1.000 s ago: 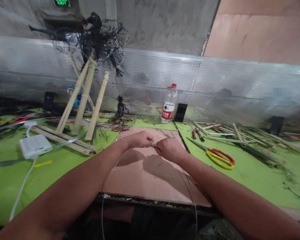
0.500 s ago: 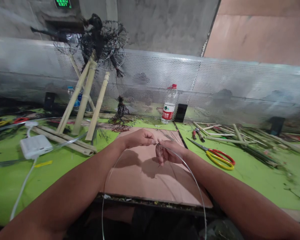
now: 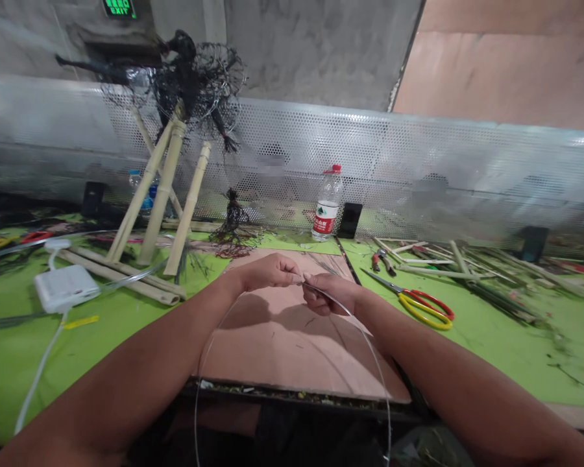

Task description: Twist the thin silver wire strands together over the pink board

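My left hand (image 3: 272, 271) and my right hand (image 3: 331, 293) meet over a pale brown board (image 3: 272, 350), with their fingertips almost touching. Both are closed in a pinch on a thin silvery wire (image 3: 377, 360). From the fingers the wire bows down on either side into a large loop, which runs below the board's front edge and out of the picture. Just where its ends meet is hidden by the fingers. To the right of my right hand lie scissors (image 3: 425, 308) with red and yellow handles.
Behind stands a water bottle (image 3: 325, 207) beside a black block (image 3: 350, 220). Pliers (image 3: 383, 261) and cut stems (image 3: 467, 266) lie right. Bamboo poles (image 3: 165, 188) carry a dark wire tangle (image 3: 189, 78) at left, near a white power adapter (image 3: 65, 288).
My right hand's lower fingers have curled in closer to the palm. The right side of the wire loop has swung slightly inward. The view has shifted a little.
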Demonstrator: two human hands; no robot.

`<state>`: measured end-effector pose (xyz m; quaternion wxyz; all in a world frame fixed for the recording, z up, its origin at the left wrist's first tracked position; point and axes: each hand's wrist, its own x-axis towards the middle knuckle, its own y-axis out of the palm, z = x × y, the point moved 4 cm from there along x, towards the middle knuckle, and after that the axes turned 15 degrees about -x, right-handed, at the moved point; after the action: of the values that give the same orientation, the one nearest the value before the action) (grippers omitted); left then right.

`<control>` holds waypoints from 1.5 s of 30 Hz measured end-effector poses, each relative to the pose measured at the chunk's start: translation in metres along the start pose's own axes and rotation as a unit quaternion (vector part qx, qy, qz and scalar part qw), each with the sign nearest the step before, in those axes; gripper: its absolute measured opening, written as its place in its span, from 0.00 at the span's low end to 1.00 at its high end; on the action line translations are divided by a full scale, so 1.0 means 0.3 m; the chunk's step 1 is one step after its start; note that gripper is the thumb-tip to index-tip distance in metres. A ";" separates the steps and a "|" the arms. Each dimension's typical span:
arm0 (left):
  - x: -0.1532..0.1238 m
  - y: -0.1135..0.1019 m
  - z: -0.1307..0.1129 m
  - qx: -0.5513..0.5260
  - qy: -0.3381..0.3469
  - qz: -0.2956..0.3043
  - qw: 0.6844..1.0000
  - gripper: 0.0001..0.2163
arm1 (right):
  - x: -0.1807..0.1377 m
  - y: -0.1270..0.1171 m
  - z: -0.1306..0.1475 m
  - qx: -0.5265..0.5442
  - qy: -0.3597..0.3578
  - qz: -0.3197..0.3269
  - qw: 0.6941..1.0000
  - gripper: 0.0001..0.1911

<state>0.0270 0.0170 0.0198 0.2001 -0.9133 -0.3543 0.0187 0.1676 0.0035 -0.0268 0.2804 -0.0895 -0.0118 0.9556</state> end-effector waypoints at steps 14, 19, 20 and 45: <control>-0.005 0.008 0.003 -0.017 -0.026 0.013 0.999 0.13 | -0.010 -0.044 0.021 -0.207 -0.058 -0.083 0.973 0.19; 0.000 -0.003 0.043 -0.005 -0.083 0.002 0.997 0.12 | -0.022 -0.033 0.077 -0.548 -0.025 -0.230 0.804 0.20; 0.001 -0.005 0.056 -0.008 -0.103 -0.001 0.995 0.12 | -0.025 -0.014 0.094 -0.623 -0.028 -0.250 0.740 0.20; -0.009 0.011 0.010 -0.009 -0.027 0.028 0.999 0.10 | -0.006 -0.019 0.023 -0.132 -0.086 -0.101 0.982 0.14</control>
<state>0.0265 0.0141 0.0154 0.1814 -0.9239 -0.3339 0.0458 0.1710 0.0077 -0.0192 0.3587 -0.0411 -0.1707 0.9168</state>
